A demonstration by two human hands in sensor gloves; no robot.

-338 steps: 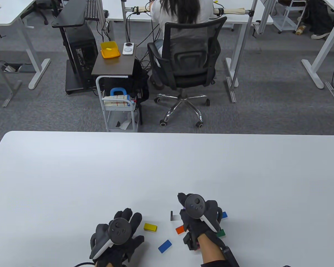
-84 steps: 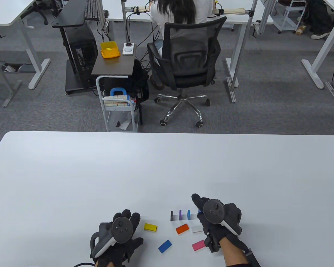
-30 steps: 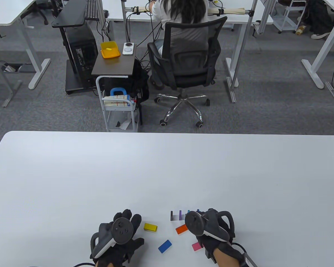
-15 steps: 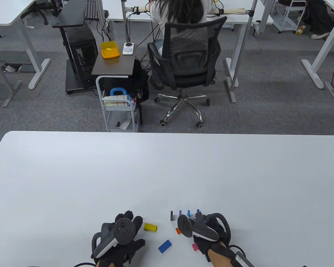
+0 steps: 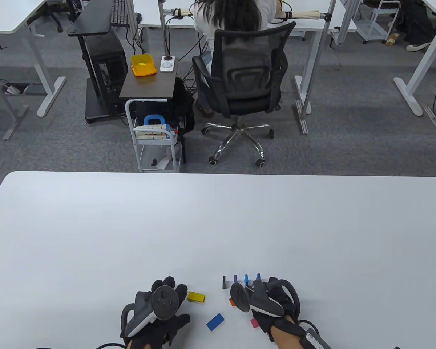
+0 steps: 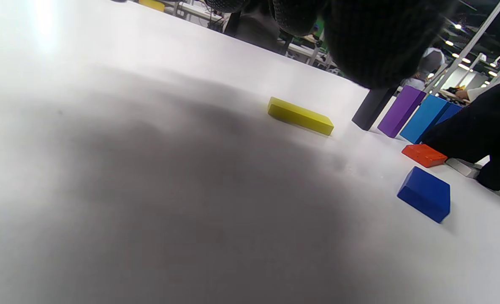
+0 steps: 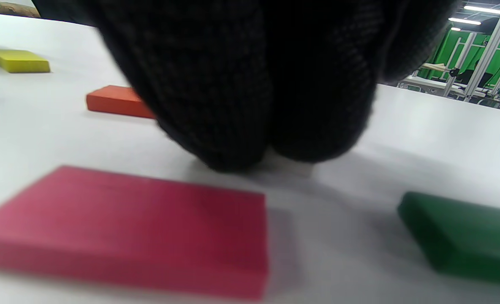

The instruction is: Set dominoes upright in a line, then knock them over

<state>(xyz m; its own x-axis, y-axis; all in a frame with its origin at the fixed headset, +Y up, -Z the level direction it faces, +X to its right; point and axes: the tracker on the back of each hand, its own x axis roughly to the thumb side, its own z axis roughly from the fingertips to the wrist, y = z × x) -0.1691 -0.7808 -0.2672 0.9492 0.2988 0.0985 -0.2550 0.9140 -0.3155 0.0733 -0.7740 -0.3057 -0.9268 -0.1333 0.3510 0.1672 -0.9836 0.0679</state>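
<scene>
Four dominoes stand in a row: black [image 5: 224, 282], purple [image 5: 235, 279], light blue [image 5: 246, 279] and blue [image 5: 258, 277]. My right hand [image 5: 272, 294] hangs just in front of that row, its fingertips [image 7: 233, 126] pressed down around a flat white domino [image 7: 291, 167]. Around it lie an orange domino [image 5: 232, 301], a pink domino [image 7: 127, 228] and a green domino [image 7: 461, 236]. Further left lie a flat blue domino [image 5: 215, 321] and a yellow domino [image 5: 196, 297]. My left hand [image 5: 170, 287] rests flat on the table beside the yellow one and holds nothing.
The white table [image 5: 218, 225] stretches far ahead of the hands. Beyond its far edge are an office chair [image 5: 245, 87] with a seated person, a small cart [image 5: 156, 141] and other desks.
My right hand has rolled left and come down over the white domino, now hiding most of the orange and pink ones. My left hand has shifted slightly right. The four-domino row stands unchanged.
</scene>
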